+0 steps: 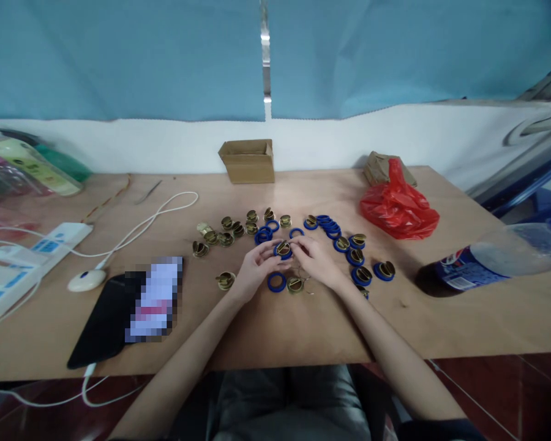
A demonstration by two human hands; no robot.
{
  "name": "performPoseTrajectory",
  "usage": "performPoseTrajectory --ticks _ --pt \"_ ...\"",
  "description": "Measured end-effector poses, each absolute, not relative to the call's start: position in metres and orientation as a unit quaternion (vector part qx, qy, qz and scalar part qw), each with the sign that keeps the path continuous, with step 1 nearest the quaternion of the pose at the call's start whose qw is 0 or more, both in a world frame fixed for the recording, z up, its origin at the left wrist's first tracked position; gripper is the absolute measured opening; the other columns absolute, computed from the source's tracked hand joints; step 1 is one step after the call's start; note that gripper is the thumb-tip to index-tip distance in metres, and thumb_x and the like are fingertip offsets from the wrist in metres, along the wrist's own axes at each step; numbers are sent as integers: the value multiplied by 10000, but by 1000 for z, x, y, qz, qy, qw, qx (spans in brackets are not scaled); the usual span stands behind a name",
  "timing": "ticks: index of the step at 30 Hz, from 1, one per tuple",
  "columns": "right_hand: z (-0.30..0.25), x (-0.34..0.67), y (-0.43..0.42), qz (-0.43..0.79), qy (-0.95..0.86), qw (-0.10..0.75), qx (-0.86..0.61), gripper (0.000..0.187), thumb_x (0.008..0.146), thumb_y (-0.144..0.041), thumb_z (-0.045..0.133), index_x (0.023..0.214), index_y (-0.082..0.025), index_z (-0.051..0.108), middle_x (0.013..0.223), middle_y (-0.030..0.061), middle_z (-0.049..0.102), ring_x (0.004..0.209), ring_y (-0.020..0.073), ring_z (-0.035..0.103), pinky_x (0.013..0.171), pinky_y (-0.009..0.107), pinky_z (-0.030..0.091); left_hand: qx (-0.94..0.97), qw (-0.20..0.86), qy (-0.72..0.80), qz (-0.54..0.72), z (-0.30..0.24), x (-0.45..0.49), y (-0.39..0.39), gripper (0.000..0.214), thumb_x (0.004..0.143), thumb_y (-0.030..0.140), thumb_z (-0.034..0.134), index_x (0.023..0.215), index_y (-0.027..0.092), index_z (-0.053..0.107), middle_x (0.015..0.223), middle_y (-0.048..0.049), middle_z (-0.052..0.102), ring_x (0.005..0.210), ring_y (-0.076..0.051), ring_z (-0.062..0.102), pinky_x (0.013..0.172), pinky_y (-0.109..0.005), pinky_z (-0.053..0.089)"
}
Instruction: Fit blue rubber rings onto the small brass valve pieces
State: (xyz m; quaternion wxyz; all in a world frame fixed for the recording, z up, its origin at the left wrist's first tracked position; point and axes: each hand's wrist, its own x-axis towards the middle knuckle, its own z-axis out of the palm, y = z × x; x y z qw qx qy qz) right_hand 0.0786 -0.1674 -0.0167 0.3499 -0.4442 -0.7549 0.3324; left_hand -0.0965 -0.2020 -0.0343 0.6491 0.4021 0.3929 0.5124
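Near the middle of the table, my left hand grips a blue-ringed brass disc with a raised folded part on its face. The fingers of my right hand are pinched at the right edge of that same disc. Just below my hands lie a loose blue ring and a brass disc with a thin wire beside it. Several plain brass discs are scattered to the left. Overlapping blue rings and several blue-ringed discs lie to the right.
A cardboard box stands against the back wall. Right of the discs are a red plastic bag and a tilted-looking cola bottle. On the left lie a phone, a white cable and a power strip.
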Motion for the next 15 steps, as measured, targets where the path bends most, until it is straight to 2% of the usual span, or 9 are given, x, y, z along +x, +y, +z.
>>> performPoseTrajectory --ticks 8,15 --pt "-20 75 -170 385 -721 377 -435 238 885 -103 498 1019 -157 687 826 28 698 706 146 628 629 255 468 403 621 408 534 -34 -95 -202 590 707 314 832 1219 114 617 1156 -157 743 919 -281 765 848 -443 649" --pt "-24 75 -171 398 -729 388 -400 238 914 -134 497 1084 -175 659 816 15 665 727 149 612 678 276 490 411 612 404 541 -32 -95 -201 565 703 288 825 1208 120 632 1145 -147 750 969 -271 754 865 -428 644"
